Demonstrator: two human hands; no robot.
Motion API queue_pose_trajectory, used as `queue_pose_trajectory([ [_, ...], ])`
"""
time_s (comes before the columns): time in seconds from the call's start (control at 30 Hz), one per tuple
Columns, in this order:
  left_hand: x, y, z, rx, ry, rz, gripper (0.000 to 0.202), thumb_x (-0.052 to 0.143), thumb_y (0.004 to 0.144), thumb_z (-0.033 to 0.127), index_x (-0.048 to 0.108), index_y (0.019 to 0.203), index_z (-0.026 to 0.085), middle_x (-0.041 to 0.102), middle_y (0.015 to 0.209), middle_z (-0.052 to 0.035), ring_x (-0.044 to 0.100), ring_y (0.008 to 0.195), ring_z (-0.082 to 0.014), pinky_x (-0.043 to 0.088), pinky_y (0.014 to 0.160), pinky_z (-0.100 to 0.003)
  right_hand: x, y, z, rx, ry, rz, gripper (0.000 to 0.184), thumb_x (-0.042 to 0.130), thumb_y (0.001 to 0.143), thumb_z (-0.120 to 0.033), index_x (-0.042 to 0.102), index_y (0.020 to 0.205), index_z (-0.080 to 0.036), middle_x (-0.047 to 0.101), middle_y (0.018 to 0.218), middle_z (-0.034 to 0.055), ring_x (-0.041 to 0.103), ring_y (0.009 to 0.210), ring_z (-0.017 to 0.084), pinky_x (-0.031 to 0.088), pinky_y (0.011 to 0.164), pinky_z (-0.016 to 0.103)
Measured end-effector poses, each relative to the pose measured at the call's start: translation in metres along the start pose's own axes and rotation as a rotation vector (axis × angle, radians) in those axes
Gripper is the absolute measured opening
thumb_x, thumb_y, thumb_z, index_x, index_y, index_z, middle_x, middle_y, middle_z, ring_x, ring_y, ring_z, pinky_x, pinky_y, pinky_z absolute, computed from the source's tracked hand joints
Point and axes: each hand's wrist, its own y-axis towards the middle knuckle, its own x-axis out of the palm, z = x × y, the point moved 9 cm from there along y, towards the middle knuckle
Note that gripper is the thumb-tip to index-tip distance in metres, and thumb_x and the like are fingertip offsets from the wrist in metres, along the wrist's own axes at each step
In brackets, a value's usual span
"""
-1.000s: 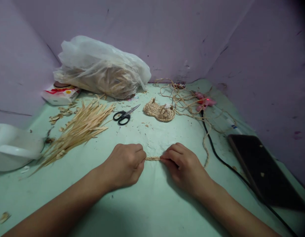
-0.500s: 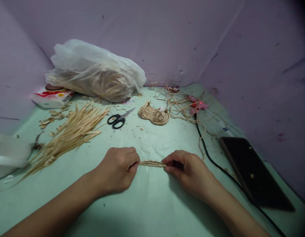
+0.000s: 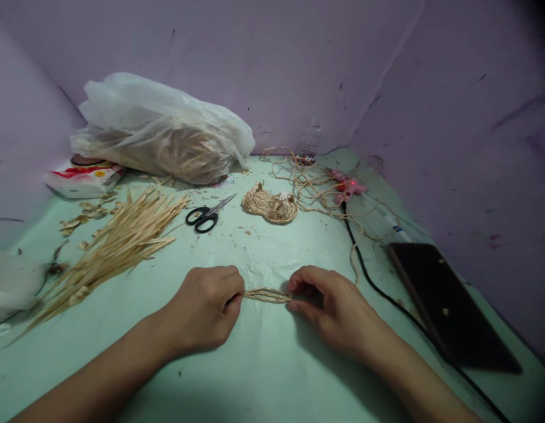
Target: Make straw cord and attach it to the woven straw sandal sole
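A short bundle of twisted straw cord stretches between my two hands, low over the table. My left hand is closed in a fist around its left end, hiding that part. At the right end, the thumb and fingertips of my right hand hold the cord loosely. Beyond them lies a coiled, figure-eight-shaped woven straw piece with a small whitish ornament on it. Black-handled scissors rest to its left, their blades slightly apart.
Dry straw strips spread at the left near a white container. Behind them are a red-and-white packet and a plastic bag. Tangled twine, a pink power strip, its black cable and a phone occupy the right.
The strands between my hands have spread slightly apart and bow a little. My right fingertips have loosened a bit. The whole view has shifted slightly.
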Motion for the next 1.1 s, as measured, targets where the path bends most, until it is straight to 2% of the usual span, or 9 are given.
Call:
queue_pose_trajectory([
  [0.17,0.0,0.002,0.001,-0.009,0.009,-0.019,0.015,0.043,0.076,0.013,0.052,0.064,0.016,0.05,0.063,-0.0003,0.044,0.055,-0.0107,0.032,0.051,-0.024,0.002,-0.001,-0.013,-0.142,-0.038,-0.01,0.008,0.061,0.079,-0.017,0.066,0.078,-0.023,0.064,0.082,0.0008,0.057,0.076,0.016,0.039,0.071,0.03],
  [0.3,0.0,0.0,0.001,-0.005,0.007,-0.014,0.014,0.043,0.075,0.012,0.052,0.064,0.016,0.051,0.064,-0.0002,0.044,0.056,-0.0108,0.032,0.052,-0.024,0.003,0.0,-0.015,-0.151,-0.129,0.02,0.011,0.058,0.082,-0.021,0.068,0.08,-0.024,0.065,0.079,0.0007,0.058,0.076,0.017,0.037,0.074,0.033],
  [0.47,0.002,-0.001,0.0,0.001,0.02,-0.018,0.011,0.044,0.073,0.012,0.05,0.065,0.017,0.051,0.065,0.0005,0.044,0.057,-0.011,0.03,0.052,-0.024,0.008,0.001,-0.018,-0.126,-0.285,-0.012,0.015,0.055,0.082,-0.015,0.067,0.081,-0.024,0.065,0.08,0.0005,0.057,0.076,0.018,0.035,0.075,0.035],
  [0.67,0.005,0.002,0.002,-0.026,0.161,-0.079,0.009,0.044,0.07,0.013,0.045,0.063,0.018,0.051,0.062,0.0011,0.042,0.053,-0.0119,0.024,0.05,-0.026,0.016,0.005,-0.027,-0.222,-0.49,-0.088,0.017,0.049,0.081,-0.012,0.063,0.079,-0.021,0.062,0.078,0.0032,0.052,0.074,0.019,0.034,0.08,0.038],
  [0.8,0.007,0.002,0.004,-0.015,0.21,-0.112,0.009,0.043,0.071,0.014,0.045,0.063,0.018,0.05,0.061,0.0012,0.041,0.052,-0.0121,0.021,0.05,-0.027,0.014,0.003,-0.026,-0.235,-0.462,-0.055,0.016,0.049,0.079,-0.012,0.062,0.079,-0.021,0.061,0.076,0.0026,0.049,0.074,0.019,0.034,0.076,0.036],
  [0.97,0.007,0.001,0.003,0.012,0.167,-0.122,0.011,0.042,0.074,0.014,0.045,0.063,0.018,0.05,0.061,0.0015,0.041,0.053,-0.012,0.022,0.05,-0.027,0.005,-0.002,-0.024,-0.206,-0.326,0.061,0.011,0.05,0.077,-0.014,0.06,0.074,-0.02,0.06,0.077,0.0036,0.049,0.074,0.02,0.035,0.068,0.034],
  [1.1,0.007,0.0,0.001,0.012,0.093,-0.134,0.01,0.043,0.073,0.014,0.046,0.065,0.018,0.05,0.062,0.0017,0.042,0.054,-0.0119,0.025,0.051,-0.026,0.002,-0.004,-0.029,-0.296,-0.22,0.147,0.009,0.051,0.075,-0.013,0.057,0.07,-0.017,0.06,0.078,0.0055,0.051,0.075,0.019,0.038,0.069,0.033],
])
